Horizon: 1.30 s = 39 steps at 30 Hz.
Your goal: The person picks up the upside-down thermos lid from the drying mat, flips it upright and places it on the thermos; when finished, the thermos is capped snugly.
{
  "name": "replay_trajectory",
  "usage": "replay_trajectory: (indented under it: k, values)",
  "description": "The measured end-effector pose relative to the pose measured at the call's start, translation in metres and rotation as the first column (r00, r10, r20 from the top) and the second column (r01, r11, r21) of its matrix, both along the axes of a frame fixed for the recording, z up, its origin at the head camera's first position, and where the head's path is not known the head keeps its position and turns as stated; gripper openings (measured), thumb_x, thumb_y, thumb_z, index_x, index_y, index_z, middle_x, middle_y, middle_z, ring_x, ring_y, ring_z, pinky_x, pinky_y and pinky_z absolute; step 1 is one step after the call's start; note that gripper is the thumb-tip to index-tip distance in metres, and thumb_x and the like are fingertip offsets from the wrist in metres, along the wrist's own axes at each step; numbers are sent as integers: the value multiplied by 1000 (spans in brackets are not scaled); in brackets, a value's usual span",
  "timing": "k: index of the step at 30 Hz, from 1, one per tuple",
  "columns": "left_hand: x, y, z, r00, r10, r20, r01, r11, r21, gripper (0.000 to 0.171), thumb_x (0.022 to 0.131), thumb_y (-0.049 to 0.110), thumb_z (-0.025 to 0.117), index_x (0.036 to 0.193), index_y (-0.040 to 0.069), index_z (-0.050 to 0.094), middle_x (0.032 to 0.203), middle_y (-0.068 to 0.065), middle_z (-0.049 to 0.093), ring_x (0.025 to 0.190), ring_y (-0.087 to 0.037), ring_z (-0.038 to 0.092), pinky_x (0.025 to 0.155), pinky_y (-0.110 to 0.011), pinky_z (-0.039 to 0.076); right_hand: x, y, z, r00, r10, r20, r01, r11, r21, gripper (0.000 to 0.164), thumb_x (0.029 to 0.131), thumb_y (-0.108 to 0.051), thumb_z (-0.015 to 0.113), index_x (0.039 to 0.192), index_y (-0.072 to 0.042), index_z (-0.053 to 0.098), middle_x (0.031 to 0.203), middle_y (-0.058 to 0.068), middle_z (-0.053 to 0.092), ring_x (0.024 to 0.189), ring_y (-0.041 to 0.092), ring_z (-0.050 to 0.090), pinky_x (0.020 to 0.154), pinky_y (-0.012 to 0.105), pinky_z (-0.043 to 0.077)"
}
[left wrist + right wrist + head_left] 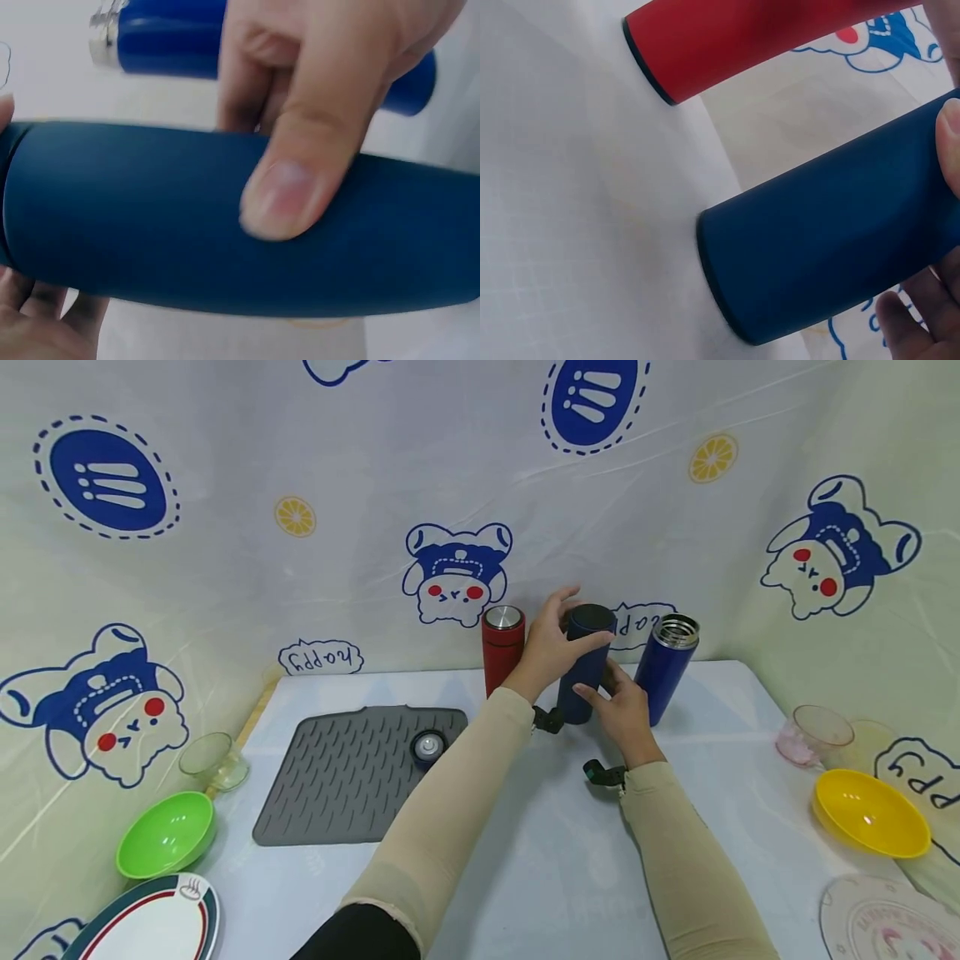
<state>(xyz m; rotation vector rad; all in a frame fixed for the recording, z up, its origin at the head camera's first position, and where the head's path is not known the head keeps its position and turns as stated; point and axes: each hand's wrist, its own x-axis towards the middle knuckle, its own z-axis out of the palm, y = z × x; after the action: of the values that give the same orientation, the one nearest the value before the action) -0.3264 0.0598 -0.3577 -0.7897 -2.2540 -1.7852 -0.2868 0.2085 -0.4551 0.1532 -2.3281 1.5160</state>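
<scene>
Near the back of the table a dark blue thermos bottle [581,689] is upright, its dark lid on top. My left hand [551,643] grips it around the top, thumb across the front. My right hand [622,706] holds the body lower down; its thumb [289,191] presses the side in the left wrist view. To the left stands a red thermos bottle [502,652] with a silver top. Right of my hands is a brighter blue thermos bottle [663,677], uncapped, its steel mouth showing. A dark round lid [427,747] lies on the grey mat [330,785].
At the left side are a clear glass [215,762], a green bowl [168,835] and a rimmed plate [153,927]. The right side has a pinkish glass [813,737], a yellow bowl [870,814] and a pale plate [888,922]. A printed curtain [360,585] hangs behind the table.
</scene>
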Motion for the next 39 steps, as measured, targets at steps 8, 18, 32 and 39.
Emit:
replay_trajectory:
  k: [8, 18, 32, 39]
  values:
    - [16, 3, -13, 999, 47, -11, -48, 997, -61, 80, 84, 36, 70, 148, 26, 22, 135, 8, 43, 115, -4, 45, 95, -37, 41, 1, -1, 1, 1000, 12, -2, -12, 1000, -5, 77, 78, -45, 71, 144, -24, 36, 125, 3, 58, 116, 13, 52, 97, 37, 40]
    - [42, -19, -11, 996, 3, -91, -6, 999, -34, 73, 89, 28, 66, 148, 18, 24, 146, 10, 32, 130, -6, 32, 104, -31, 30, 0, -2, 0, 1000, 19, -25, -19, 1000, 13, 77, 78, -46, 71, 144, -24, 37, 132, 2, 52, 118, 14, 49, 98, 37, 39]
    - [79, -75, -5, 971, -32, -238, 18, 998, -59, 59, 88, 24, 68, 139, 19, 40, 138, 12, 43, 124, -7, 41, 101, -37, 36, 2, 0, -1, 1000, -4, -25, 5, 1000, 23, 75, 79, -46, 71, 143, -21, 40, 132, 3, 52, 119, 16, 49, 100, 39, 36]
    - [93, -126, -18, 972, 62, -228, -104, 978, -179, 56, 87, 30, 68, 136, 13, 45, 134, 7, 47, 120, -17, 45, 94, -37, 43, 4, -2, 1, 1000, -13, 17, 13, 1000, 6, 76, 79, -46, 71, 143, -20, 40, 133, 2, 52, 119, 15, 49, 100, 38, 36]
